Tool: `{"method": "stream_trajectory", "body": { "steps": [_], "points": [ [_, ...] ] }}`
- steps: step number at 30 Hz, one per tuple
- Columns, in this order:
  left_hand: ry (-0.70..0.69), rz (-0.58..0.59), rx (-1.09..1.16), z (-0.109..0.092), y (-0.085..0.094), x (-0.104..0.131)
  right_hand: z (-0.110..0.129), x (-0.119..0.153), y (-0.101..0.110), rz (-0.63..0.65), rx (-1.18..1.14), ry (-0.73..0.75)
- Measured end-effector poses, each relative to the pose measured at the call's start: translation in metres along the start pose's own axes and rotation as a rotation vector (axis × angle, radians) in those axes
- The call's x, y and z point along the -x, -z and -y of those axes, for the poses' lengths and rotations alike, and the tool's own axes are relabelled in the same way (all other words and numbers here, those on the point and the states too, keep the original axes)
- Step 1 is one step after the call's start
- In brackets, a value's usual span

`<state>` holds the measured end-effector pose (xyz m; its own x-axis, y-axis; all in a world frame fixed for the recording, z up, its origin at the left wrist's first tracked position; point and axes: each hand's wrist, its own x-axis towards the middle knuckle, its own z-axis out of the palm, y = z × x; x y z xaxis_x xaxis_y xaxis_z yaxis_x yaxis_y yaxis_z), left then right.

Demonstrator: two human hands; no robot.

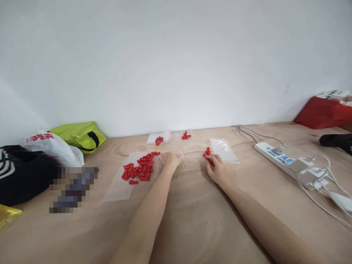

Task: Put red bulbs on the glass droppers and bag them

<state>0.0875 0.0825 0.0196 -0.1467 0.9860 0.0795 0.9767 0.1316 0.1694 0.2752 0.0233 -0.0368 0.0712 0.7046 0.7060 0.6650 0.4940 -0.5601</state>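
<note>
A pile of red rubber bulbs lies at the left on clear plastic. To its right runs a row of thin, pale, stick-like tubes laid side by side. My left hand reaches over the left part of this row, its fingers curled down; what they hold, if anything, is hidden. At the row's right end, my right hand is closed with thumb and fingers on a red rubber bulb. Several more red bulbs lie just beyond its fingertips, beside a clear zip bag.
Behind the row are two clear bags with small groups of red bulbs. A white power strip with chargers and cables is at right, near a red bag. Green, white and black bags stand left.
</note>
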Motion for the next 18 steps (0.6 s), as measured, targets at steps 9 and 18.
{"method": "stream_trajectory", "body": {
  "steps": [9,18],
  "points": [
    [-0.119,-0.068,-0.058,-0.006,0.001,0.006,-0.003,0.002,0.001,0.038,-0.02,-0.037],
    [-0.409,-0.13,0.069,0.03,0.01,0.044,-0.001,0.004,0.0,0.056,-0.018,0.032]
  ]
}}
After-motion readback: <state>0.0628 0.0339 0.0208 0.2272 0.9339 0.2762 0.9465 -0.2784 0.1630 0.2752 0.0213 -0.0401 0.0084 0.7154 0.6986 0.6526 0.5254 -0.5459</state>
